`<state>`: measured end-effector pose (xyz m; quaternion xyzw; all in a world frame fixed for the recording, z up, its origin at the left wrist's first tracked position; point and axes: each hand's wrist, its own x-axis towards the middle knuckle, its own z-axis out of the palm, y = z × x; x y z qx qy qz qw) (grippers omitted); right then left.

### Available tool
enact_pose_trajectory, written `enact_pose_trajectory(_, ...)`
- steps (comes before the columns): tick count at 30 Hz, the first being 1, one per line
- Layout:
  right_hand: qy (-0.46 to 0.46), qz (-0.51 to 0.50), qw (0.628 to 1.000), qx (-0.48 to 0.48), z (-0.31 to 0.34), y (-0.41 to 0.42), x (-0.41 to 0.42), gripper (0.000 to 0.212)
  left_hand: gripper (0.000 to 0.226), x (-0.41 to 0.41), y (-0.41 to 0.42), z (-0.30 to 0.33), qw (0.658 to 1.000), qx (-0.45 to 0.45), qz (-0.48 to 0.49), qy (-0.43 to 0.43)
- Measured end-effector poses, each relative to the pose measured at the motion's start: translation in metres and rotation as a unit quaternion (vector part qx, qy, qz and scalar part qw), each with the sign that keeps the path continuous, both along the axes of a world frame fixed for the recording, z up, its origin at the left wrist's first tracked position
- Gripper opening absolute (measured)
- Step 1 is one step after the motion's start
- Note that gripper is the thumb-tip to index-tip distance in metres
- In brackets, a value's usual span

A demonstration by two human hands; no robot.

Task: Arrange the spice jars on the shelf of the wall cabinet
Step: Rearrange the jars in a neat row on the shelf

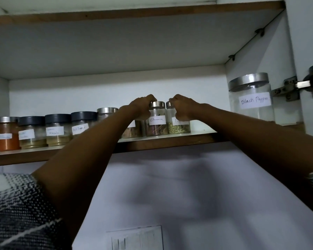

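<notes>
The cinnamon jar (156, 118) is standing upright on the shelf (170, 139), near its front edge, touching the jar of green flakes (178, 120) on its right. The left hand (143, 107) is curling its grip over the cinnamon jar's steel lid and upper glass; the right hand (182, 108) is grasping the flake jar the same way. Both jars are probably light, being only part filled, but the glass is rigid, smooth and breakable, so holding around lid and shoulder seems safest. Leftward, a row of labelled jars (58, 129) is crowding the shelf. Rightward, open shelf is separating them from the large Black Pepper jar (251, 98); the shelf's front lip is the main drop risk.
</notes>
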<state>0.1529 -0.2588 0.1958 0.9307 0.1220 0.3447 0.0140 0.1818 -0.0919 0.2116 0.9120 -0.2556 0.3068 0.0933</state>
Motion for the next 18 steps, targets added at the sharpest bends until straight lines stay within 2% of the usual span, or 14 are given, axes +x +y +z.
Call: enact_pose_trajectory(18,0.028,-0.036,0.997,-0.055,-0.001,0.003,0.044,0.061,0.057,0.043,0.000,-0.002,0.999,0.027,0.025,0.001)
